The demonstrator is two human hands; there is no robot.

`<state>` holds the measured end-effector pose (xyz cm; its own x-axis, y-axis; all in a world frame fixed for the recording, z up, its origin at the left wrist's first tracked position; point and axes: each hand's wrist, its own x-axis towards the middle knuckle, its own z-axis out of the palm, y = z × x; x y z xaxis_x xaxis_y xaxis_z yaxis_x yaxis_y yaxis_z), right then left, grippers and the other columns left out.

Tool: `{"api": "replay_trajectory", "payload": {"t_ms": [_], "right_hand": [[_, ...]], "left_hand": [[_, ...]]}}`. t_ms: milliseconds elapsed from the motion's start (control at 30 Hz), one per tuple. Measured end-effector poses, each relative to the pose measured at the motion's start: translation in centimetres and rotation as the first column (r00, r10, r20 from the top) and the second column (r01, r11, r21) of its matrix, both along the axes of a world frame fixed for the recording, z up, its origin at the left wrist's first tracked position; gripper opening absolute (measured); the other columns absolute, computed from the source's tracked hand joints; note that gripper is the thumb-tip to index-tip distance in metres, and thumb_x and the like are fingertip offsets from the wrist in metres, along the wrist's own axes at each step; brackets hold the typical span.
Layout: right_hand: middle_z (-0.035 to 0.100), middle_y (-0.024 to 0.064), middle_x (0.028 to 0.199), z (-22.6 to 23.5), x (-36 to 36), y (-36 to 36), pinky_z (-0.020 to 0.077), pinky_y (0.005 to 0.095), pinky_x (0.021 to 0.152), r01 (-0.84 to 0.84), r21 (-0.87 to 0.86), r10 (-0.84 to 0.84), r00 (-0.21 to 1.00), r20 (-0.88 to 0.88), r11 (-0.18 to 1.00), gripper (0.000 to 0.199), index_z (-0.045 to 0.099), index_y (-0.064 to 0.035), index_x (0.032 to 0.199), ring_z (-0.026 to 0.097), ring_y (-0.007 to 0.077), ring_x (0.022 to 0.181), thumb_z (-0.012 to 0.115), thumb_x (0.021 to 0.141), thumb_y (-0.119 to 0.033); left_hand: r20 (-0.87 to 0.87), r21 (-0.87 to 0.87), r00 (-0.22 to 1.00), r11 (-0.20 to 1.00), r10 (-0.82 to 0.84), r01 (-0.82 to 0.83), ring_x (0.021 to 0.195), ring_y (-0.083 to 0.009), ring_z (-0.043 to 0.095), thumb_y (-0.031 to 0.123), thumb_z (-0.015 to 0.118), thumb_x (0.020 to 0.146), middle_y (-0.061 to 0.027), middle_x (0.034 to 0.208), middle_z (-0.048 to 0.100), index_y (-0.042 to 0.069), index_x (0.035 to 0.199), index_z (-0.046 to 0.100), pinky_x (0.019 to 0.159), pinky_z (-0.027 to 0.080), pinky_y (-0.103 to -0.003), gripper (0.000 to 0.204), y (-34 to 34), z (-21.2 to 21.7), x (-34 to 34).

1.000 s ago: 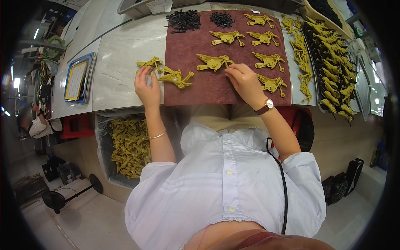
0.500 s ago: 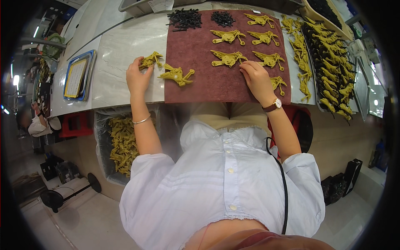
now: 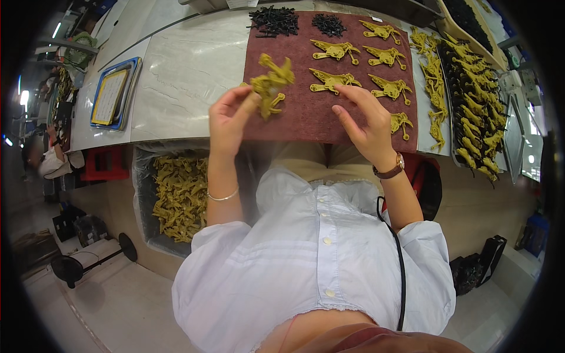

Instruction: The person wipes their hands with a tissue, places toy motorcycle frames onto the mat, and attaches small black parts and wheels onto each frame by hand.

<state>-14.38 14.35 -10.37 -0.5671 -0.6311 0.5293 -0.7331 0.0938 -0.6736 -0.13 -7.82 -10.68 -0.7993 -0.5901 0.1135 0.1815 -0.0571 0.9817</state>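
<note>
head view: the left hand (image 3: 232, 119) pinches a yellow part (image 3: 275, 75) above the mat (image 3: 306, 120), near its left edge, where a loose pinch could drop it onto the lower part (image 3: 267, 108); the right hand (image 3: 368, 120), fingers spread, grips nothing.

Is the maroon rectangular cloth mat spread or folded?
Spread: the mat lies flat on the marbled white table, yellow beak-shaped parts laid across it.

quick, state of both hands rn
Left hand: closed, holding a mustard-yellow, irregular part.
Right hand: open, near a similar part on the maroon cloth.
</note>
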Motion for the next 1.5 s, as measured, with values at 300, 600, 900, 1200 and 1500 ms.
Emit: {"api": "replay_trajectory", "payload": {"t_ms": [300, 600, 900, 1200, 1500], "right_hand": [[0.057, 0.0047, 0.108, 1.5, 1.4, 2.3, 0.0463, 0.0263, 0.085, -0.203, -0.415, 0.462, 0.372, 0.805, 0.887, 0.034, 0.056, -0.0015, 0.122, 0.057, 0.0129, 0.097, 0.058, 0.09, -0.012], [0.059, 0.0126, 0.111, 0.7, 3.5, 4.0, 0.0527, 0.0286, 0.072, -0.454, -0.084, 0.401, 0.668, 0.626, 0.887, 0.016, 0.064, -0.0022, 0.091, 0.062, 0.0182, 0.088, 0.065, 0.075, -0.003], [0.061, 0.0217, 0.112, -3.4, 6.5, 2.9, 0.0555, 0.0328, 0.066, -0.127, 0.076, 0.134, 0.986, -0.097, 0.989, 0.018, 0.058, 0.0008, 0.085, 0.066, 0.03, 0.082, 0.068, 0.07, 0.0], [0.058, 0.0282, 0.116, -7.4, 6.9, 2.9, 0.0562, 0.034, 0.07, -0.06, -0.008, 0.056, 0.963, -0.263, 0.998, 0.015, 0.056, 0.0018, 0.081, 0.067, 0.0313, 0.089, 0.069, 0.074, -0.003], [0.064, 0.0213, 0.107, -6.5, 7.2, 3.7, 0.055, 0.034, 0.064, -0.022, -0.13, 0.04, 0.989, 0.139, 0.991, 0.018, 0.055, 0.0031, 0.091, 0.068, 0.0277, 0.076, 0.067, 0.079, -0.002]], "left_hand": [[-0.002, 0.177, 0.931, 0.916, -0.366, 0.361, 0.092, -0.0127, 0.059, 0.001, 0.063, 0.086, -0.0058, 0.101, 0.062, -0.002, 0.106, 0.06, 0.082, 0.048, -0.027, 0.02, 6.7, -0.9, 0.3], [0.21, -0.402, 0.872, 0.774, -0.442, 0.49, 0.122, -0.023, 0.045, 0.002, 0.061, 0.086, -0.0115, 0.135, 0.041, 0.0, 0.113, 0.06, 0.099, 0.043, -0.037, 0.027, 6.1, -0.9, 0.8], [0.182, 0.428, 0.963, 0.898, -0.2, 0.105, 0.093, -0.014, 0.064, 0.014, 0.063, 0.091, -0.0077, 0.105, 0.066, -0.004, 0.122, 0.056, 0.079, 0.054, -0.027, 0.036, 8.7, -4.2, 0.5], [0.232, 0.385, 0.962, 0.922, -0.141, 0.042, 0.088, -0.012, 0.064, 0.01, 0.062, 0.091, -0.0087, 0.1, 0.067, -0.008, 0.113, 0.061, 0.074, 0.053, -0.025, 0.028, 9.6, -5.7, -0.6], [0.271, 0.228, 0.963, 0.972, 0.002, -0.066, 0.088, -0.0141, 0.065, 0.007, 0.056, 0.093, -0.0134, 0.101, 0.067, -0.011, 0.113, 0.059, 0.076, 0.052, -0.024, 0.027, 10.7, -6.3, -0.8]]}}
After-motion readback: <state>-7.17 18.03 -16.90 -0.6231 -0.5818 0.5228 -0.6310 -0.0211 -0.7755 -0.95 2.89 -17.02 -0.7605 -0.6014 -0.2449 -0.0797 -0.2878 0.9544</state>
